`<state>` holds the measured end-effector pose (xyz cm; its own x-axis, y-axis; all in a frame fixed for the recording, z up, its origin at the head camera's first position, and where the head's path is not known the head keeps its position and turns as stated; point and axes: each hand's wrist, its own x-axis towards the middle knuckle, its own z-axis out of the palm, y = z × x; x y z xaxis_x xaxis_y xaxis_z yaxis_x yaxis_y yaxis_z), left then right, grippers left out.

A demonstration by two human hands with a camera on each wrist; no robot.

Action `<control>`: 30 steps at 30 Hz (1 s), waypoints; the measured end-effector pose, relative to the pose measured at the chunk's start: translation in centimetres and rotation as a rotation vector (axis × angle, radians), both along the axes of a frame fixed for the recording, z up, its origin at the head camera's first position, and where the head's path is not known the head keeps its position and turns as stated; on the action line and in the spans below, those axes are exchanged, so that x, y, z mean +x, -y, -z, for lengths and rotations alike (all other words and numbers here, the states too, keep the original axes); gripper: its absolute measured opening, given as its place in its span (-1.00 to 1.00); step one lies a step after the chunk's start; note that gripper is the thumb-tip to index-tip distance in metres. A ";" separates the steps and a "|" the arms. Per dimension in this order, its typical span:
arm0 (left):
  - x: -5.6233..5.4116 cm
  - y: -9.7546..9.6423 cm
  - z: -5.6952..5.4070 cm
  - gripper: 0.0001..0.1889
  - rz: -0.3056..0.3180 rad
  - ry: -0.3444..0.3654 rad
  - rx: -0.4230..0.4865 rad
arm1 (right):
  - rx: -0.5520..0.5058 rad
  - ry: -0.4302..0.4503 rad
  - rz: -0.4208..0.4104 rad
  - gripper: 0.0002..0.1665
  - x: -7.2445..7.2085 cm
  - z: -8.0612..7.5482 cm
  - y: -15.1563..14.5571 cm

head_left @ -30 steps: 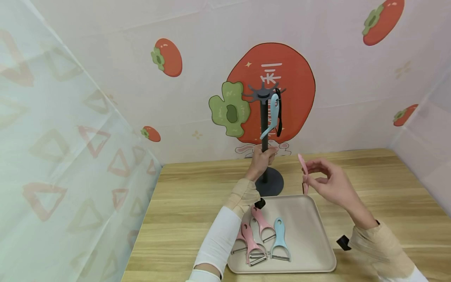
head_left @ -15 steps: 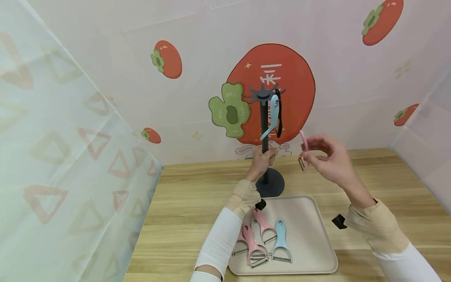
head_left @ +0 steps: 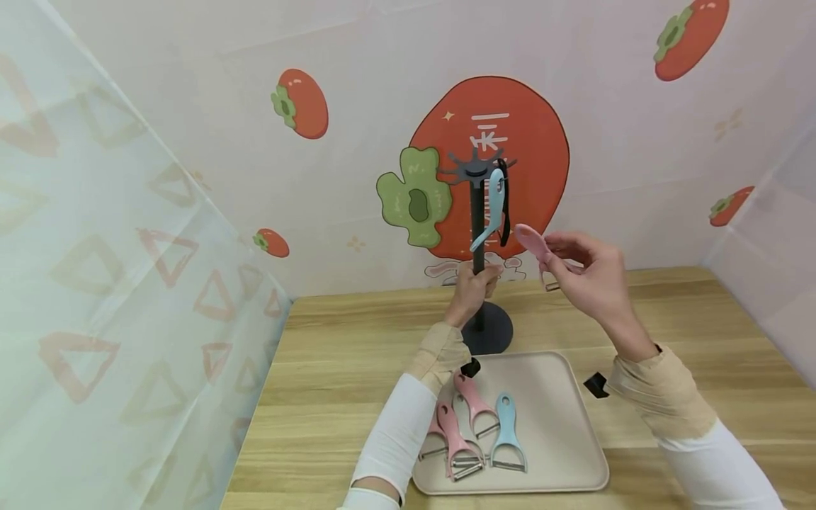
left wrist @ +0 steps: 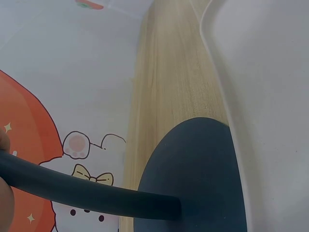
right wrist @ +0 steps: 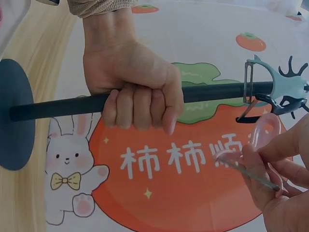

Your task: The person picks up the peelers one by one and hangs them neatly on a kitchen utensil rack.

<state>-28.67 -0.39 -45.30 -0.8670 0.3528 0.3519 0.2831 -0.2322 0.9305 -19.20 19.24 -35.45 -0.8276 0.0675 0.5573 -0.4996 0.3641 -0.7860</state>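
"What's in the tray (head_left: 561, 418)?"

"Peelers: three pink ones (head_left: 449, 428), a grey one (head_left: 464, 418) and a blue one (head_left: 506, 425). It's closest to us, at six o'clock from the black stand (head_left: 477, 212)."

"And the hands?"

"Well apart. The left hand (head_left: 469, 293) is wrapped round the black pole, same as half a second ago. The right hand (head_left: 589, 280) pinches a pink peeler (head_left: 533, 242) up in the air, at three o'clock from the pole."

"Which way does it point?"

"It's long and it leans. Handle to eleven o'clock, blade to five. Half a second ago it was nearly straight up, thin edge showing. Now we see its flat side, and it's nearer the pole."

"What's further back?"

"A blue peeler (head_left: 496, 202) and a black peeler (head_left: 506, 219) hang on the hooks (head_left: 476, 170), at three o'clock. Behind, a big red persimmon (head_left: 542, 149) says 柿柿顺, then 利, in white."
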 end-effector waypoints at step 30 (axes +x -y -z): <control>-0.1 -0.1 0.1 -0.48 -0.005 0.003 0.003 | -0.317 -0.137 0.071 -0.81 -3.8 -4.2 2.8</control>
<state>-28.75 -0.31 -45.42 -0.8699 0.3473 0.3504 0.2815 -0.2339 0.9306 -23.02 16.42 -31.27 -0.7335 0.3097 0.6050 -0.5903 0.1508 -0.7929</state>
